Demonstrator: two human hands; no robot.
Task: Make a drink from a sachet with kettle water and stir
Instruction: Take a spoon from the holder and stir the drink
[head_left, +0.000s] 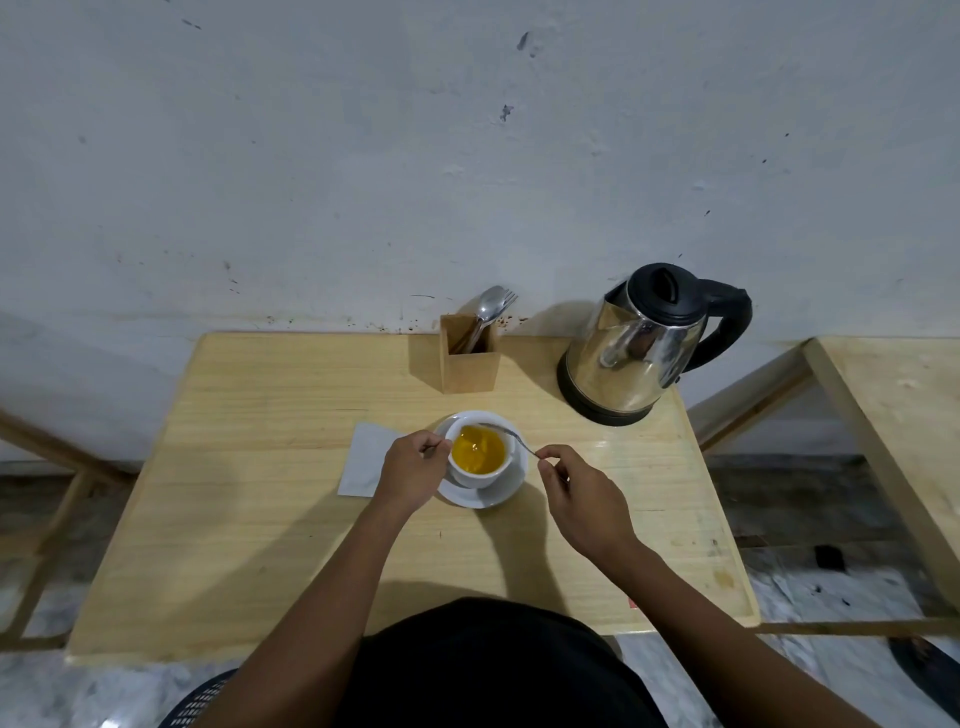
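Note:
A white cup (480, 477) filled with orange-yellow drink (478, 450) stands on a white saucer (506, 491) near the middle of the wooden table (270, 519). My left hand (413, 470) grips the cup at its left side, where the handle is hidden. My right hand (584, 501) pinches the end of a metal spoon (511, 434) whose bowl dips into the drink at the cup's far rim. A white sachet (363, 460) lies flat on the table just left of my left hand. The steel kettle (631, 348) with black lid and handle stands at the back right.
A wooden holder (469, 364) with a spoon and a fork stands at the table's back edge, left of the kettle, against the white wall. A second wooden table (904, 415) is at the right, a wooden frame at the left.

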